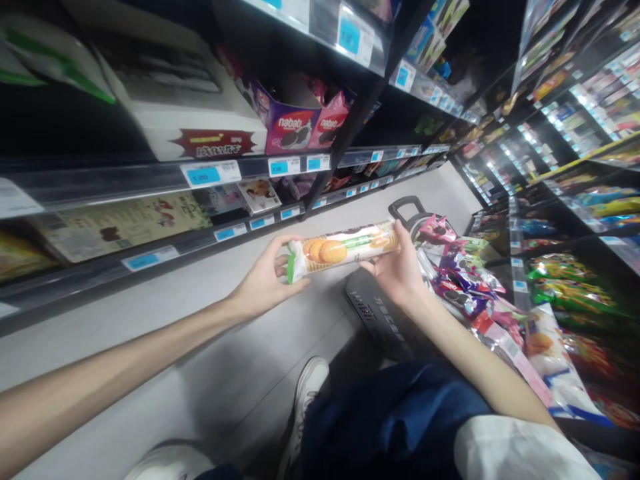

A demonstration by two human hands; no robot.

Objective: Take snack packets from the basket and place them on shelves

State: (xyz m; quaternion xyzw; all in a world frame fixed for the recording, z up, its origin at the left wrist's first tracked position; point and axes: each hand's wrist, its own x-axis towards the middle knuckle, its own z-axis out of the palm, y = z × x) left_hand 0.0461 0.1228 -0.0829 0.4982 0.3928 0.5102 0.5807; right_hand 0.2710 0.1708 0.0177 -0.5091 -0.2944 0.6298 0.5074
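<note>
A long packet of biscuits (345, 249) with a white and green wrapper and round biscuits printed on it lies across both hands, above the floor. My right hand (397, 270) grips its right end, with the thumb over the top edge. At the other end, my left hand (270, 277) curls around the green-tipped end of the wrapper, fingers partly behind it and thumb below. Just beyond and below my right hand stands a grey basket (370, 310) with a black handle (406, 208), heaped with snack packs (465, 273).
Dark shelves with blue price tags (210, 175) run along the left. They hold a purple nabati carton (290, 123) and a white box (200, 120). More snack shelves (565, 287) line the right. A white shoe (311, 387) is on the grey floor (240, 373).
</note>
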